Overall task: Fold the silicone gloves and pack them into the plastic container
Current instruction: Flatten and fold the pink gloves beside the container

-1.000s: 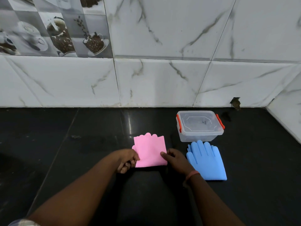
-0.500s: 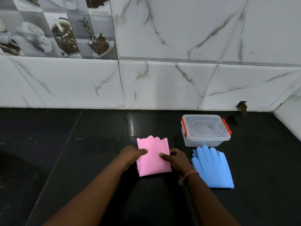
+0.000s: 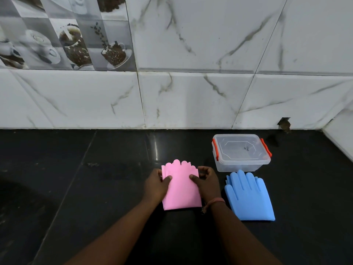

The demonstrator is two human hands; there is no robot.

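L thumb and R thumb press on top of the pink gloves, other fingers curled round the side edges: left hand and right hand both grasping it. Pink gloves lie flat on black counter, long axis near-to-far, fingertips toward wall. Blue gloves just R, same way. Lidded plastic container behind those.

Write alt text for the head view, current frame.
Two bare hands, left hand and right hand, grip the side edges of pink gloves lying flat on a black counter. To the right lie blue gloves, with a lidded clear plastic container behind them.
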